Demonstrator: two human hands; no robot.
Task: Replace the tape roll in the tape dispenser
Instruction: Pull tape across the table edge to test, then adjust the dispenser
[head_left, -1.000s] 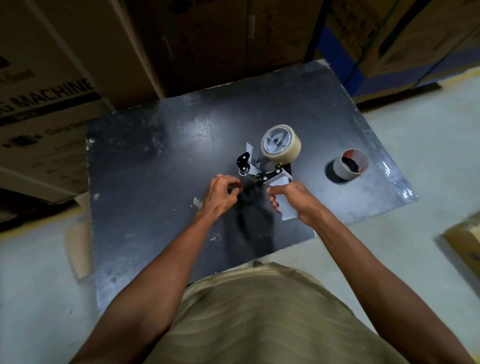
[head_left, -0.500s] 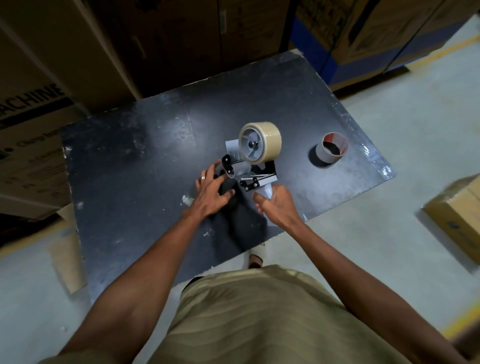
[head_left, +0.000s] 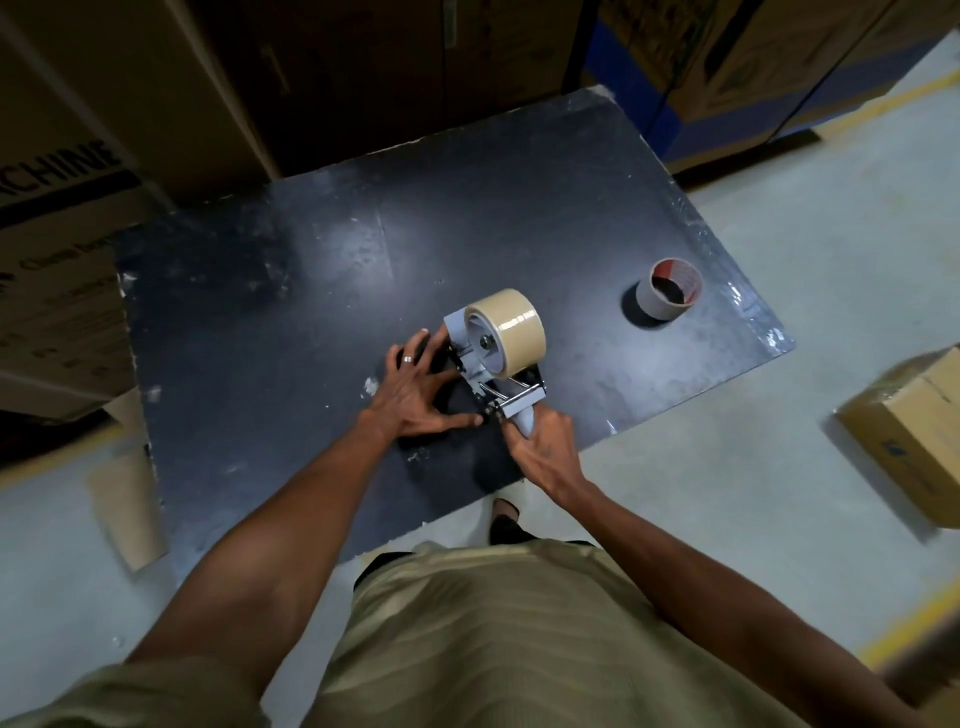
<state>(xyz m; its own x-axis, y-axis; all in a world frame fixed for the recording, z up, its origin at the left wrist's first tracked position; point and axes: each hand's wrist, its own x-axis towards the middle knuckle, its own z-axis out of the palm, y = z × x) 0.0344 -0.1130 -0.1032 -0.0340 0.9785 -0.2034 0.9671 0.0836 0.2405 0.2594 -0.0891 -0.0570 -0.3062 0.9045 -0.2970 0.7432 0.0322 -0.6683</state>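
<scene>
The big cardboard box (head_left: 57, 218) on the left has "CHINE" in white letters. The smaller words below are too blurry.

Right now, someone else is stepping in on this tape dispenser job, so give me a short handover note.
Left hand: open, fingers spread against the tape dispenser front.
Right hand: grips the dispenser's handle.
The new tape roll is already on the dispenser's hub, above the black table.
The spent core stands apart at the table's right end.
Left: probably threading the tape end through the front; I cannot tell if that has begun.
</scene>
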